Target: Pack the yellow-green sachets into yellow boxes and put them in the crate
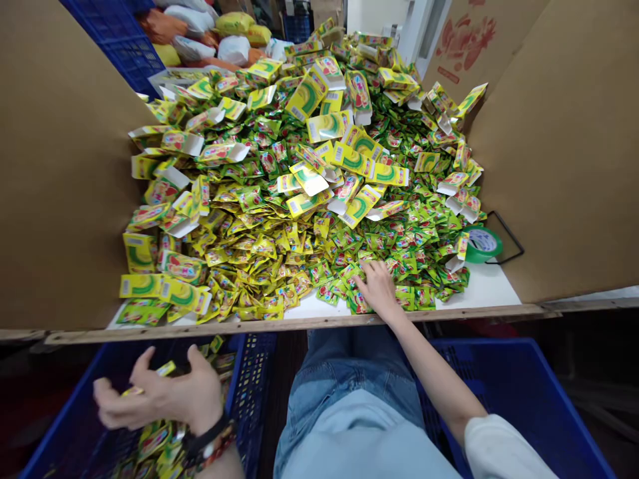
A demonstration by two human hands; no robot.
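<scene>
Downward in the head view, the right hand [378, 286] reached onto green sachets [344, 276], its fingertips touching those just beneath; whether it gripped any could not be made out. More green sachets lay on both sides of that hand, yellow sachets [259, 249] spread to its left, and yellow cartons [352, 159] sat heaped beyond it. A green tape roll [492, 247] stood to its right. The left hand [167, 396], fingers spread and curved, hung loose above a blue crate [255, 372], with packets [154, 442] below it; yellow bits showed by its fingers, contact unclear.
</scene>
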